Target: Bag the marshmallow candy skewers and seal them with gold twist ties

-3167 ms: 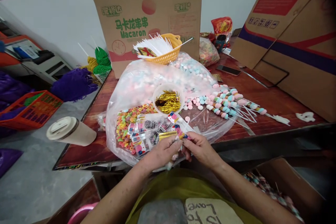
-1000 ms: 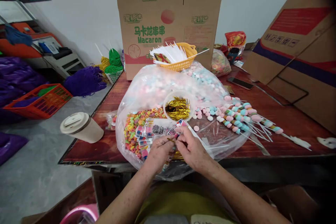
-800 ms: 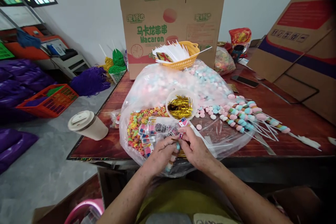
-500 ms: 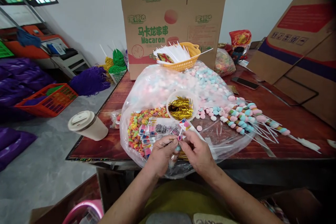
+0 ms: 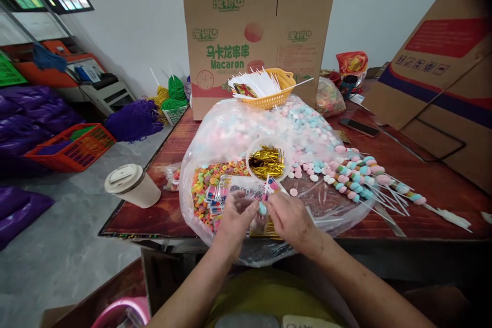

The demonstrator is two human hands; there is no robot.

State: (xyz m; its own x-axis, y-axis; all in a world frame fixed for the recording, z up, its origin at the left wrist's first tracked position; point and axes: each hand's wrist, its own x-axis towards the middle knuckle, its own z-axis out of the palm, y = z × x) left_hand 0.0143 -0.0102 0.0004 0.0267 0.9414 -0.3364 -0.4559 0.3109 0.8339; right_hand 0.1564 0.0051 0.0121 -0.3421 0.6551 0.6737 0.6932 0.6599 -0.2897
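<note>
Just over the table's front edge, my two hands meet at a wrapped marshmallow skewer, its white stick poking up above the fingers. My left hand has its thumb against the skewer, the fingers curled behind. Pinched at the gathered neck of the wrapper is my right hand, hiding part of it. Beyond lie printed clear bags on colourful ring candies. A round tub holds gold twist ties. More gold strips lie under the hands.
A large clear bag of marshmallows spreads over the table. Finished-looking marshmallow skewers lie at the right. A yellow basket holds white sticks. A lidded cup stands left, a phone right, cartons behind.
A thin gold strip visible at my left fingertips earlier no longer shows there. My left fingers have loosened and spread slightly, and the white stick now shows clearly. The view has tilted up a little.
</note>
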